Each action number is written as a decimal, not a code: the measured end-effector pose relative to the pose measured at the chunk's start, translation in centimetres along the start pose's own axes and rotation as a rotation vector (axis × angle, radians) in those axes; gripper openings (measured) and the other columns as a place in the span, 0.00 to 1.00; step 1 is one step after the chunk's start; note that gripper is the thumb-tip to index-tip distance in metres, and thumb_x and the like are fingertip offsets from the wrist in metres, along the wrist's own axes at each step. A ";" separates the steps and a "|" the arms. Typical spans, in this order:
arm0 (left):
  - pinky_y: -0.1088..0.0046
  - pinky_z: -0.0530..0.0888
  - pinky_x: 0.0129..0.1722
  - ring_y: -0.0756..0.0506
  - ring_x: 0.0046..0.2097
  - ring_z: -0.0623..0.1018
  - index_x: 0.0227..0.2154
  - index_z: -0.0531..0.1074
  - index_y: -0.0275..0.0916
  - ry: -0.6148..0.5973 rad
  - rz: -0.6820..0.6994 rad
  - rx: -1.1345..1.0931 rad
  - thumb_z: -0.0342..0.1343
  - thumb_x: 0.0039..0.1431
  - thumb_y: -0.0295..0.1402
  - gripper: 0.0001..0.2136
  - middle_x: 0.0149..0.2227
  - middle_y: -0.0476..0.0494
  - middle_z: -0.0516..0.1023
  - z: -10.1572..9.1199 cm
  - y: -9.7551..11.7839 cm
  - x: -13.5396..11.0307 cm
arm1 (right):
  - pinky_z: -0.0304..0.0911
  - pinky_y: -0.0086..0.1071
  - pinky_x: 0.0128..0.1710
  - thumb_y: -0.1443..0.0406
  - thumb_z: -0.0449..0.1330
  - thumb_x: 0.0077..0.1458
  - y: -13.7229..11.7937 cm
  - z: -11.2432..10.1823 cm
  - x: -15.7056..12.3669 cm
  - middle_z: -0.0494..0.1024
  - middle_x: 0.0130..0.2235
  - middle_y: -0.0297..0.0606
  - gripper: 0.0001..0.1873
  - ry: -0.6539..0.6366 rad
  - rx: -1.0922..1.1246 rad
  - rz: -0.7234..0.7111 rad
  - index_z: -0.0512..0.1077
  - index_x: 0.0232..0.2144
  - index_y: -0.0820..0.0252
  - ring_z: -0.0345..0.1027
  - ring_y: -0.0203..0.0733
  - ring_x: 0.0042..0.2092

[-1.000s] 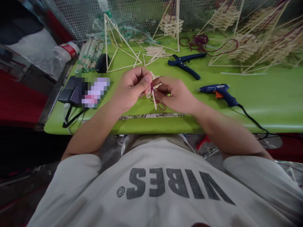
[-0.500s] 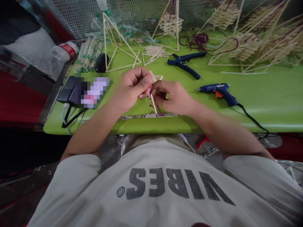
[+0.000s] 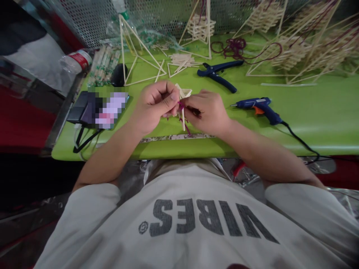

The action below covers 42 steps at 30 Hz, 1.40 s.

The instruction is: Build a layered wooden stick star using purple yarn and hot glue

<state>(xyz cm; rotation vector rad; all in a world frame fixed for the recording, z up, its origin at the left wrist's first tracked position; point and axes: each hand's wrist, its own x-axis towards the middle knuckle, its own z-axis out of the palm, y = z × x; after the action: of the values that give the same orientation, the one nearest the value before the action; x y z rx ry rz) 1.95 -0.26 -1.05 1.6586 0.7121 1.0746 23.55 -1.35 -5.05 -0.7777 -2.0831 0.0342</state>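
My left hand (image 3: 155, 104) is closed in a pinch on a small piece made of thin wooden sticks (image 3: 183, 118), held just above the green table (image 3: 308, 108). My right hand (image 3: 206, 111) is closed right beside it, its fingertips pinching a dark red thread (image 3: 187, 129) that wraps the sticks and trails down toward the table's front edge. The two hands touch at the fingertips. Part of the stick piece is hidden behind my fingers.
A blue glue gun (image 3: 258, 107) with a black cord lies right of my hands, blue cutters (image 3: 217, 71) behind them. Stick pyramids (image 3: 134, 52), loose sticks (image 3: 182, 59), red cord (image 3: 235, 46) and finished stick frames (image 3: 303, 48) fill the back. A blurred phone (image 3: 103, 108) and bottle (image 3: 74, 61) sit left.
My right hand has shifted slightly left and up, closing in on the left hand, and the thread end has moved around the stick. The left hand has barely moved.
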 end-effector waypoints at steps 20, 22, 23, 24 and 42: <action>0.68 0.60 0.24 0.52 0.25 0.66 0.30 0.81 0.43 0.140 0.151 0.364 0.70 0.67 0.38 0.10 0.25 0.50 0.77 0.6 0.1 -0.6 | 0.57 0.43 0.40 0.53 0.55 0.78 0.1 -0.9 0.4 0.76 0.28 0.36 0.24 -0.048 -0.185 0.084 0.77 0.30 0.54 0.64 0.41 0.31; 0.69 0.59 0.23 0.53 0.25 0.65 0.29 0.81 0.42 0.132 0.132 0.337 0.70 0.65 0.36 0.09 0.25 0.50 0.76 0.5 0.2 -0.5 | 0.57 0.43 0.41 0.53 0.56 0.77 0.2 -1.0 0.4 0.78 0.29 0.36 0.22 -0.039 -0.173 0.096 0.78 0.31 0.54 0.66 0.41 0.31; 0.69 0.59 0.23 0.53 0.25 0.66 0.29 0.81 0.43 0.116 0.123 0.326 0.71 0.64 0.35 0.08 0.25 0.50 0.76 0.5 0.3 -0.5 | 0.57 0.43 0.41 0.54 0.56 0.77 0.2 -1.0 0.4 0.79 0.29 0.37 0.21 -0.038 -0.170 0.095 0.78 0.32 0.54 0.66 0.42 0.31; 0.69 0.59 0.23 0.53 0.25 0.66 0.29 0.81 0.43 0.096 0.116 0.318 0.71 0.63 0.34 0.08 0.25 0.50 0.76 0.4 0.3 -0.4 | 0.57 0.44 0.41 0.56 0.56 0.76 0.2 -1.1 0.4 0.79 0.30 0.37 0.20 -0.037 -0.169 0.091 0.78 0.32 0.54 0.67 0.42 0.32; 0.72 0.60 0.22 0.54 0.24 0.67 0.32 0.79 0.41 -0.013 0.048 0.292 0.75 0.55 0.30 0.08 0.28 0.50 0.79 0.5 0.2 -0.7 | 0.61 0.43 0.42 0.64 0.57 0.70 0.3 -1.3 0.4 0.78 0.29 0.37 0.14 -0.018 -0.190 0.126 0.79 0.33 0.55 0.68 0.42 0.32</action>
<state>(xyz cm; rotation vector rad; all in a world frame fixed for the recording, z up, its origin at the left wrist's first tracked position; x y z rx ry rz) 2.05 -1.12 -1.15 1.9372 0.8559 1.0286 24.53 -1.23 -4.03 -1.0261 -2.0721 -0.0887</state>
